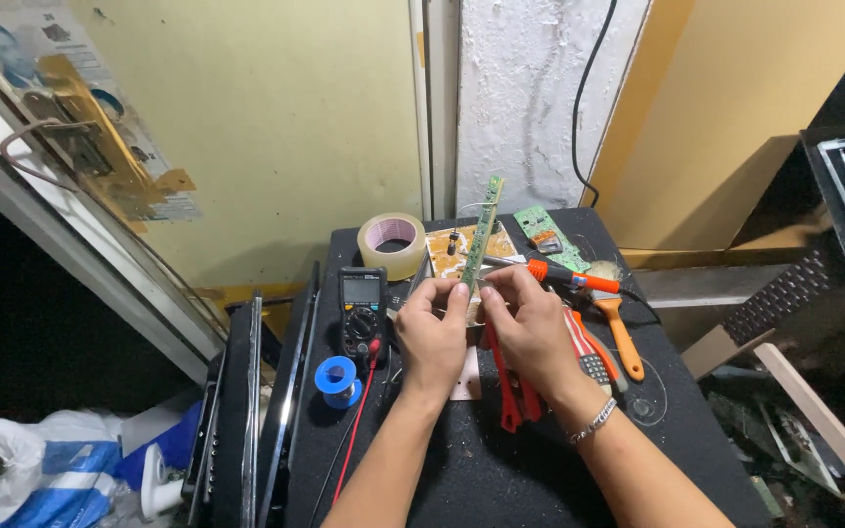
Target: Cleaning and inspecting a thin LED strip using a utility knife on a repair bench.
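Both hands met over the middle of the black table [501,469] and pinched the lower end of a narrow green board [481,235], which stood nearly upright on its edge and leaned a little toward 1 o'clock. The left hand [432,337] had its thumb and fingertips pressed together on the board's bottom from the 9 o'clock side. The right hand [530,328] gripped the same end from 3 o'clock, fingers curled in, a chain bracelet [594,422] at its wrist.

At 10 o'clock from the hands lay a black multimeter [362,311], its red lead [352,430] running toward 6 o'clock. Just beside the meter at 7 o'clock sat a blue solder spool [336,379]. A tape roll [392,245] stood at 11 o'clock, near the table's far edge. At 1 o'clock lay a second green board [552,235], flat, and an orange-handled iron [569,279] stretched out just beyond the right hand's knuckles. An orange-handled brush [623,337] lay at 3 o'clock, and red pliers [511,396] showed under the right hand.
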